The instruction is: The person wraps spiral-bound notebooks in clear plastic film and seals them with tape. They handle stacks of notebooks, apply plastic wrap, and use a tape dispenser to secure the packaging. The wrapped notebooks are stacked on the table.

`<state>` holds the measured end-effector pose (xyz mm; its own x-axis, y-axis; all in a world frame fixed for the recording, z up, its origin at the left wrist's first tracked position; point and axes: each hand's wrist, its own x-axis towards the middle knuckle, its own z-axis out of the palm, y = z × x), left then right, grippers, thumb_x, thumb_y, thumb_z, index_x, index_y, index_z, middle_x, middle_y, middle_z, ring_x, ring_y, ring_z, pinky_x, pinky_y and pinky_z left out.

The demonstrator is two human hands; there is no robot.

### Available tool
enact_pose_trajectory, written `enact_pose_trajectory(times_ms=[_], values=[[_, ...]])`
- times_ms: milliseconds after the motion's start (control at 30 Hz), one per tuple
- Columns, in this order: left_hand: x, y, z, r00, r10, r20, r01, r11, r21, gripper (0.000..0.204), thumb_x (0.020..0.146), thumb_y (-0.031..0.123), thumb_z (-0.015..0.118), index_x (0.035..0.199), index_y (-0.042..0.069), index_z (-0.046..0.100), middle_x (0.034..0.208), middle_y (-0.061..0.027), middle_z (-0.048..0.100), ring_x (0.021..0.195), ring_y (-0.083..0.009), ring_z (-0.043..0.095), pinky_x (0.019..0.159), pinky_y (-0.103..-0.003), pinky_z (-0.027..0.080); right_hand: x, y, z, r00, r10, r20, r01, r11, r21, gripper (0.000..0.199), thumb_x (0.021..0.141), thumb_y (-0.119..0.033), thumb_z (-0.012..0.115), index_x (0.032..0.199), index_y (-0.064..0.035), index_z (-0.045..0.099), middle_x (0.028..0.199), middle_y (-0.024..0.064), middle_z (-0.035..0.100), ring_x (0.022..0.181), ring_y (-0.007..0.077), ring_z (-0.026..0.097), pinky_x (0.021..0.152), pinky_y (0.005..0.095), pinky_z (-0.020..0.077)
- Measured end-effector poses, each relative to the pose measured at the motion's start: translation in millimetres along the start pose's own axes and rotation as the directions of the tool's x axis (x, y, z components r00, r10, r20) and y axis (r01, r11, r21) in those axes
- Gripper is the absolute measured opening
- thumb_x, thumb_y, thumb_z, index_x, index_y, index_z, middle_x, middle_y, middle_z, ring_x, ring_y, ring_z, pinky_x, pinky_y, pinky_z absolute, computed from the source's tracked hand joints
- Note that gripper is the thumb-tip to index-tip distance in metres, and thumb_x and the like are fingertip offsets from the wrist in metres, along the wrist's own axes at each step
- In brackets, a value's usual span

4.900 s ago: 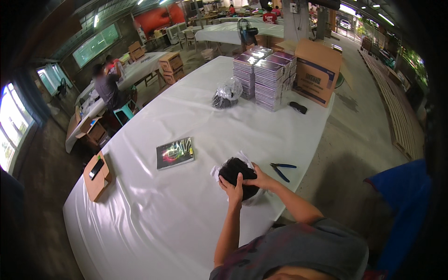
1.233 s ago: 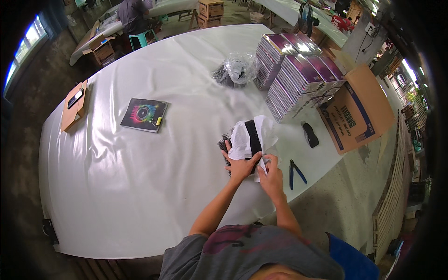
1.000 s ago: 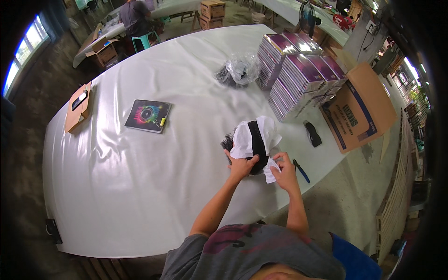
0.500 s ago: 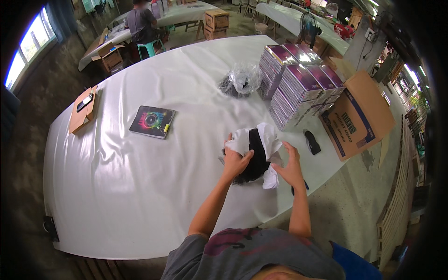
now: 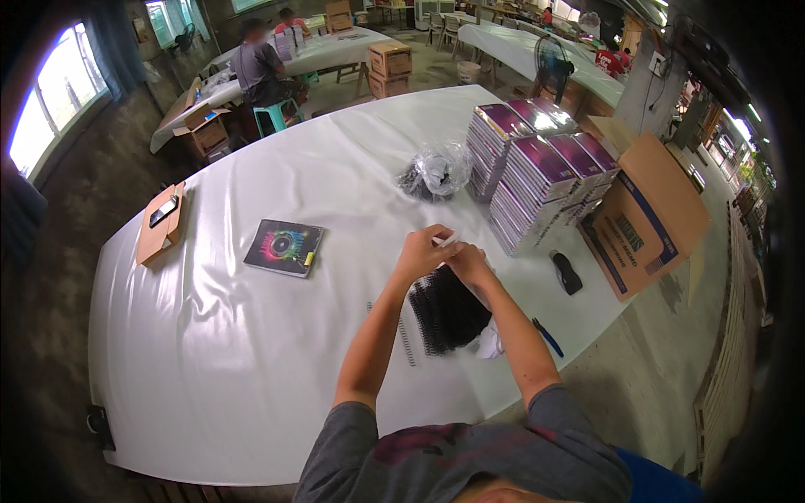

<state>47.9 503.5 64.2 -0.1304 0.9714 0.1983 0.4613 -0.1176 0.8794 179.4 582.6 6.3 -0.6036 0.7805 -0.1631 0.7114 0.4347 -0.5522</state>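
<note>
Bundle of black spiral binding coils (image 5: 449, 312) near table's (image 5: 251, 352) right edge, unwrapped; left hand (image 5: 423, 251) and right hand (image 5: 470, 264) pinching white wrapper scrap (image 5: 446, 241); one loose coil (image 5: 407, 341) alongside; stacked purple booklets (image 5: 541, 180) untouched.

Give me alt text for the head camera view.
A person's left hand and right hand meet above a bundle of black spiral binding coils on a white table, near stacked purple booklets and a cardboard box.

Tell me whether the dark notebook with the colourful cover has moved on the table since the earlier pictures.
No. The dark notebook lies in the same spot on the white table, between the cardboard piece and the hands.
</note>
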Motion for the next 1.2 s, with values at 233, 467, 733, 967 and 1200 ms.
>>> enact_pose_trajectory(times_ms=[233,467,733,967,1200], values=[[-102.4,-73.4,-16.1,0.610,-0.542,-0.578,0.775,0.560,0.293,0.102,0.065,0.071,0.060,0.143,0.018,0.021,0.150,-0.0140,0.011,0.137,-0.0396,0.003,0.096,-0.073,0.006,16.2,18.3,17.1,0.993,0.028,-0.112,0.055,0.738,0.673,0.028,0.089,-0.026,0.052,0.098,-0.0034,0.066,0.095,0.0092,0.068,0.084,0.0193,0.065,0.077,0.0313,0.0475],[-241.6,-124.0,22.1,0.470,-0.643,-0.605,0.836,0.543,0.073,0.089,0.083,0.061,0.047,0.145,0.010,0.009,0.152,-0.0152,0.004,0.139,-0.0340,-0.004,0.101,-0.067,-0.002,-5.2,0.6,-1.2,0.998,0.064,-0.015,-0.012,0.400,0.916,0.021,0.088,-0.024,0.056,0.079,-0.0059,0.059,0.065,0.0026,0.055,0.074,0.0156,0.059,0.072,0.0284,0.0446],[-180.2,-79.5,84.4,0.756,-0.577,-0.309,0.653,0.696,0.300,0.075,0.086,0.056,0.045,0.142,0.009,0.025,0.151,-0.0066,0.013,0.140,-0.0283,0.002,0.101,-0.065,-0.006,0.2,24.0,-42.8,0.965,0.262,0.010,-0.095,0.313,0.945,0.051,0.082,-0.052,0.058,0.113,-0.0136,0.047,0.066,-0.0051,0.035,0.066,0.0105,0.039,0.097,0.0580,0.0275],[-189.9,-92.7,90.4,0.832,-0.459,-0.311,0.542,0.791,0.283,0.061,0.089,0.050,0.044,0.136,0.011,0.037,0.148,-0.0063,0.024,0.140,-0.0269,0.010,0.101,-0.065,-0.006,-13.2,20.1,-52.7,0.949,0.268,-0.167,0.080,0.305,0.949,0.058,0.080,-0.052,0.062,0.116,-0.0092,0.045,0.077,-0.0025,0.046,0.074,0.0088,0.046,0.095,0.0451,0.0372],[-195.8,-98.6,76.6,0.836,-0.438,-0.330,0.510,0.842,0.174,0.062,0.090,0.047,0.045,0.138,0.010,0.032,0.146,-0.0106,0.026,0.137,-0.0287,0.018,0.105,-0.054,0.003,-20.6,-40.0,-93.0,0.871,0.187,-0.455,0.415,0.216,0.884,0.015,0.091,-0.018,0.056,0.096,-0.0058,0.050,0.074,-0.0020,0.050,0.054,0.0077,0.045,0.051,0.0173,0.0403]])
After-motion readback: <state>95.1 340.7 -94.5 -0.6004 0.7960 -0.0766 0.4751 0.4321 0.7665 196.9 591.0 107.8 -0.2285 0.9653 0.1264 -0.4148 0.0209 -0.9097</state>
